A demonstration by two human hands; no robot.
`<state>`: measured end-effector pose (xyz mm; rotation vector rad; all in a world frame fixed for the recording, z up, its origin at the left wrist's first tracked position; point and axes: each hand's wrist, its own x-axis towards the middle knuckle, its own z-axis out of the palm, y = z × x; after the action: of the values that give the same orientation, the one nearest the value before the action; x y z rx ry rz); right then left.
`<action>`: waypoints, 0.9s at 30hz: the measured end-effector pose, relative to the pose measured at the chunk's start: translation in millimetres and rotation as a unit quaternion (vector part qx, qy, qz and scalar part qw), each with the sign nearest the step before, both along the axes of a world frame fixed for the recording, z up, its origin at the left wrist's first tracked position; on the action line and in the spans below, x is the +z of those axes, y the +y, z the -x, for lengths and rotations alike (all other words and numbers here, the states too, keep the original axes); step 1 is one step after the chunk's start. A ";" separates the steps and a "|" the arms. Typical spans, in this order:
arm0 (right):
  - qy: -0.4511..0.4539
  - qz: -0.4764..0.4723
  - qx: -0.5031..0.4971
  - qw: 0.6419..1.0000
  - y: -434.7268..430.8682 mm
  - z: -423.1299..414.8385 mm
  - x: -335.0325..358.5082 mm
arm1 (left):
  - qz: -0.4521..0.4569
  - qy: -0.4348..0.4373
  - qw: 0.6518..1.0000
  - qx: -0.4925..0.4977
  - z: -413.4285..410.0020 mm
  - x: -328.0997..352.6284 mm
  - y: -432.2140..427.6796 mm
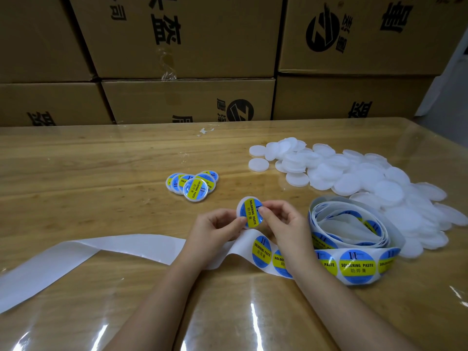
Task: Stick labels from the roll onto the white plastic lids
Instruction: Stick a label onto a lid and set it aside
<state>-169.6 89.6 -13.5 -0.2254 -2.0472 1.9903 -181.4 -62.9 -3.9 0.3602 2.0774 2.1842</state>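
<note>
Lid (249,211): white plastic disc, held tilted just above the table (101,160), between both hands, with a blue-and-yellow label (251,213) already lying on its face. Left hand (215,230): fingers curled, thumb and fingertips pinching the lid's lower-left edge. Right hand (282,221): thumb pressed on the label's right side, fingers curled behind the lid. Step in hand, by judgement: pressing the label down flat and centred on this lid. Next move likely calls for setting it with the done pile (193,184), a small cluster of labelled lids just beyond the hands, then taking a bare one from the heap (367,183) to the right and peeling a fresh label. Roll (354,239): loosely coiled, just right of the right hand, its strip running under both wrists. Backing (88,257): spent, bare, trailing off to the left. Boxes (187,46): cardboard, stacked behind the table.
</note>
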 end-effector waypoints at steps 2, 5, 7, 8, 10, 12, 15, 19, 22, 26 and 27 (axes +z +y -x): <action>0.006 -0.005 -0.003 1.000 -0.2 -0.4 -0.4 | -0.007 -0.001 1.000 -0.003 -0.1 -1.0 1.8; 0.024 -0.011 -0.017 0.999 -0.9 -1.3 -0.2 | 0.026 0.019 0.999 0.002 0.9 -2.1 4.0; 0.035 -0.023 -0.026 0.999 -1.5 -1.9 0.2 | 0.049 0.031 0.998 0.011 1.3 -2.1 4.5; 0.038 -0.031 -0.026 0.998 -1.9 -2.1 0.3 | 0.056 0.033 0.998 0.011 1.4 -1.9 4.5; 0.043 -0.045 -0.027 0.998 -2.2 -3.0 0.2 | 0.059 0.035 0.998 0.007 1.1 -1.4 4.2; 0.048 -0.061 -0.033 0.996 -2.2 -3.7 0.3 | 0.050 0.031 0.998 0.000 -0.3 -0.6 4.4; 0.049 -0.071 -0.049 0.995 -2.5 -3.3 0.4 | 0.008 0.003 1.000 -0.009 -1.9 -0.2 6.1; 0.033 -0.076 -0.050 0.995 -3.0 -2.1 1.4 | -0.071 -0.039 0.997 -0.012 -2.7 3.0 5.8; 0.069 -0.084 0.002 0.994 -5.7 -5.3 3.0 | -0.113 -0.066 0.991 -0.035 -3.6 6.3 4.9; 0.082 -0.061 0.059 0.993 -8.0 -7.6 5.3 | -0.156 -0.093 0.983 -0.023 -1.3 7.1 1.5; 0.081 -0.055 0.071 0.993 -8.4 -7.6 5.5 | -0.156 -0.092 0.983 -0.022 -0.5 7.0 0.7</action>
<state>-162.0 81.3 -8.0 0.1042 -2.1126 1.8972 -180.9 -62.2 3.1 0.2144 1.6221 2.4146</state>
